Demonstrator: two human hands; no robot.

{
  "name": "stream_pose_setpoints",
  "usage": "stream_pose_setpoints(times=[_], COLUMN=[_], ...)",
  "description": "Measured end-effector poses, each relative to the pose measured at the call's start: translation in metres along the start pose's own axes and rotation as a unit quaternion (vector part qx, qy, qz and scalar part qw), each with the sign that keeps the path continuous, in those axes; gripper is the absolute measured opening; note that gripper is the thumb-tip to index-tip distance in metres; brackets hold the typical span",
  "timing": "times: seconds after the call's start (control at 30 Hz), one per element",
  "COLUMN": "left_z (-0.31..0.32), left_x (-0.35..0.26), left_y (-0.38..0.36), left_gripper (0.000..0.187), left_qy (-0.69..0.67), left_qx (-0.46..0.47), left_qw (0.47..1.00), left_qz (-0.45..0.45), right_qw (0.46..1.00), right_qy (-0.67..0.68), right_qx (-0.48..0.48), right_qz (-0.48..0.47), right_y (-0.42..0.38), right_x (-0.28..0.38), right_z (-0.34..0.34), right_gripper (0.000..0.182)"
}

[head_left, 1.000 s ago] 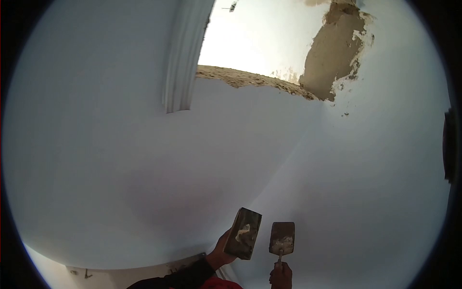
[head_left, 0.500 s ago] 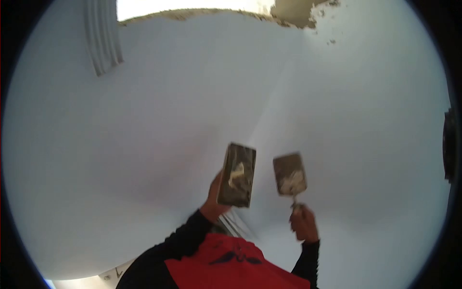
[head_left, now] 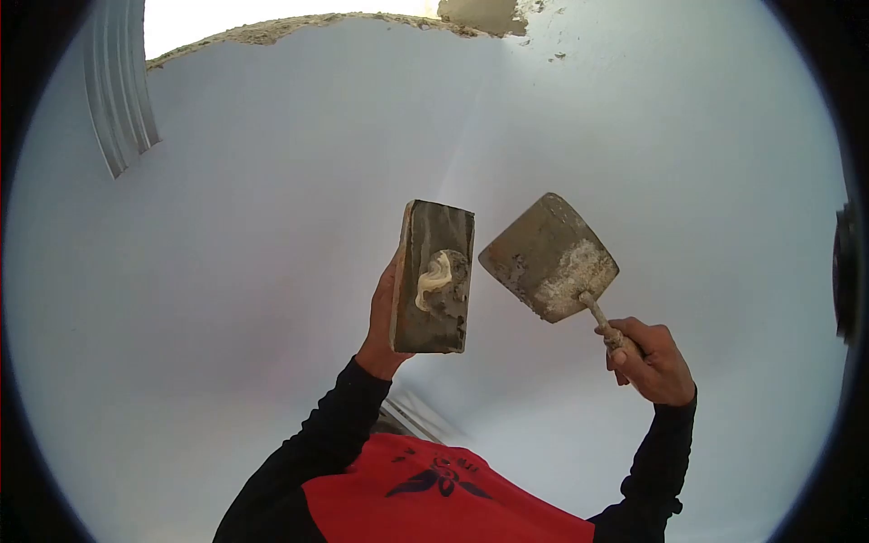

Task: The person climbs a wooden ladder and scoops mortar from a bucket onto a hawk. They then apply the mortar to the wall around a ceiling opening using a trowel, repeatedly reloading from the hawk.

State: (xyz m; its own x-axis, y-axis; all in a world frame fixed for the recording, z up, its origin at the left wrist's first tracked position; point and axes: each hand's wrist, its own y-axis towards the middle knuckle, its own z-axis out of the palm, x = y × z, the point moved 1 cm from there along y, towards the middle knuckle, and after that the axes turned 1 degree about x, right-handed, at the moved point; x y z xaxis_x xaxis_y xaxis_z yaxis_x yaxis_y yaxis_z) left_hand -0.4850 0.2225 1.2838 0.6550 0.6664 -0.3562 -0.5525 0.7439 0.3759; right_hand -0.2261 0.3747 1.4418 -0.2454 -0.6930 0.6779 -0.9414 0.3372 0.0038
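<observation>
My left hand (head_left: 382,317) holds a dark rectangular board (head_left: 433,326) from behind, its fingers mostly hidden by it. A small dab of pale paste (head_left: 434,279) sits near the middle of the board's face. To the right, my right hand (head_left: 654,362) is wrapped round the handle of a trowel (head_left: 543,249). The wide, squarish blade is tilted, its left corner close to the board's right edge but apart from it. Whitish residue covers the blade near the handle.
A pale, smooth surface (head_left: 272,226) fills most of the view. At the top runs a rough, broken edge (head_left: 272,29) beside a bright area. A ribbed grey strip (head_left: 122,90) hangs at the upper left. A dark object (head_left: 845,271) stands at the right edge.
The trowel has swung up and to the right, and its blade now tilts and looks larger. My left hand and the board have risen slightly leftward. The background has shifted left.
</observation>
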Motion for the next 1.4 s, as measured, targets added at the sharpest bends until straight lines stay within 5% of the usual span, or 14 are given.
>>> stream_pose_setpoints(times=[0.27, 0.57, 0.73, 1.0, 1.27, 1.33, 1.4], left_z=[0.012, 0.036, 0.049, 0.077, 0.039, 0.012, -0.016], left_x=[0.0, -0.012, -0.032, -0.028, -0.027, 0.004, 0.025], left_y=[0.02, 0.021, 0.02, 0.022, -0.005, -0.002, -0.01], left_gripper=[0.046, 0.03, 0.023, 0.023, 0.024, 0.028, 0.032], left_qy=[0.053, 0.078, 0.101, 0.131, 0.01, 0.134, 0.249], left_qx=[0.045, 0.075, 0.111, 0.143, 0.066, 0.064, 0.064], left_qw=[0.998, 0.994, 0.988, 0.978, 0.995, 0.989, 0.966], left_qz=[0.004, 0.011, 0.038, 0.08, -0.07, -0.018, 0.026], right_qw=[0.998, 0.98, 0.872, 0.795, 0.691, 0.717, 0.851], right_qy=[-0.05, -0.152, -0.348, -0.367, -0.429, -0.404, -0.177], right_qx=[-0.012, -0.125, -0.304, -0.437, -0.501, -0.486, -0.442], right_qz=[0.024, -0.012, -0.161, -0.206, -0.296, -0.294, -0.219], right_y=[0.004, -0.004, 0.006, 0.044, 0.123, 0.158, 0.201], right_x=[0.032, 0.04, 0.036, 0.025, 0.128, 0.145, 0.185], right_z=[0.001, 0.024, 0.052, 0.04, -0.041, -0.082, -0.098], right_gripper=[0.031, 0.033, 0.031, 0.029, 0.027, 0.027, 0.03])
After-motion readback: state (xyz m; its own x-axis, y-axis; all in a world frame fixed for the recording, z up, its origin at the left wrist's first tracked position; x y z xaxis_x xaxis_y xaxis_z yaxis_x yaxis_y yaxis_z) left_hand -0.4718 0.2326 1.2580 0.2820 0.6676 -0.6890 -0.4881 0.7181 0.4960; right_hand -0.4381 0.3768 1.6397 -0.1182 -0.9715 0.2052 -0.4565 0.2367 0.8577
